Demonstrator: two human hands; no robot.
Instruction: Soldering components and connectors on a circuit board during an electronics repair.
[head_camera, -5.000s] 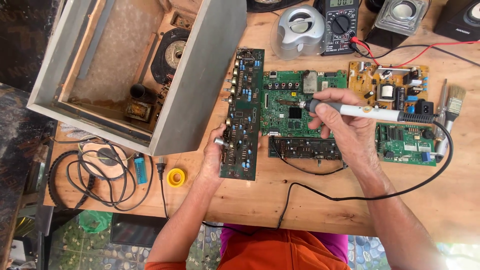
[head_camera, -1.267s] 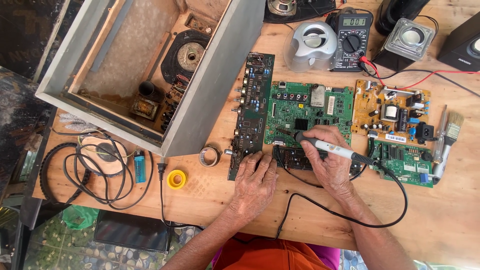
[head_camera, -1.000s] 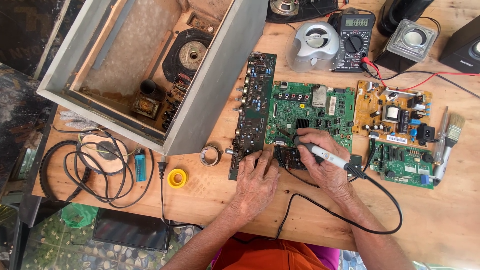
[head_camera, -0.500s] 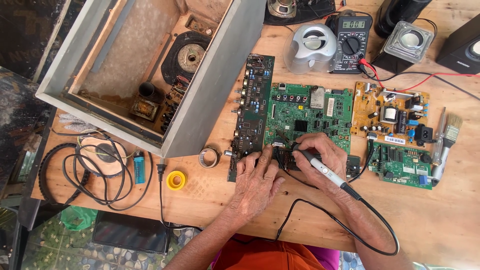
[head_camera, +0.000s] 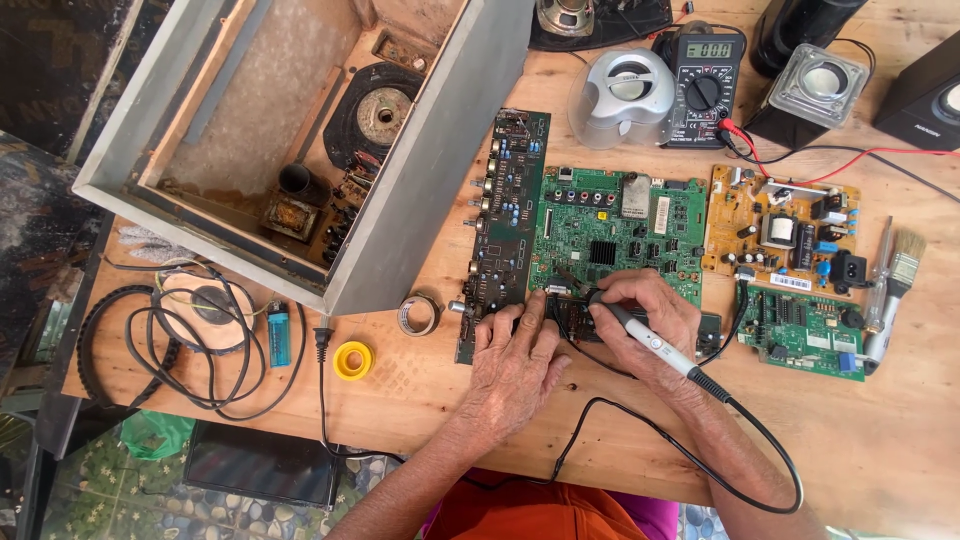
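Fingers (head_camera: 505, 330) of the left hand (head_camera: 515, 365) lie spread and pressed flat, not gripping, pinning the small dark circuit board (head_camera: 575, 318) against the wooden tabletop (head_camera: 900, 420). Right hand (head_camera: 650, 325) is clenched pen-style around the grey-and-white soldering iron (head_camera: 650, 342), tip down on that board just beside the left fingertips.

Step, as I read it: working a joint on the small board, which sits at 6 o'clock of the large green main board (head_camera: 620, 232) and touches its lower edge.

Next move calls for a steady tip and a firm left-hand hold; the fingertips are very close to the tip.

Room, left to right:
- Open grey wooden speaker cabinet (head_camera: 430, 190) takes the 10 o'clock side, its wall right against the long dark-green amplifier board (head_camera: 505, 220). No sweep room there.
- Coiled black cables (head_camera: 170, 345), blue lighter (head_camera: 279, 333), yellow tape roll (head_camera: 353, 360) and brown tape roll (head_camera: 418, 313) lie at 9 o'clock, well apart from the hands.
- Black iron cord (head_camera: 740, 450) loops at 5 o'clock, near the tabletop's front edge; snag risk, I'd say.
- Yellow power-supply board (head_camera: 780, 225) and small green board (head_camera: 800, 335) crowd 3 o'clock.
- Bare tabletop at 4 o'clock is the only open room.
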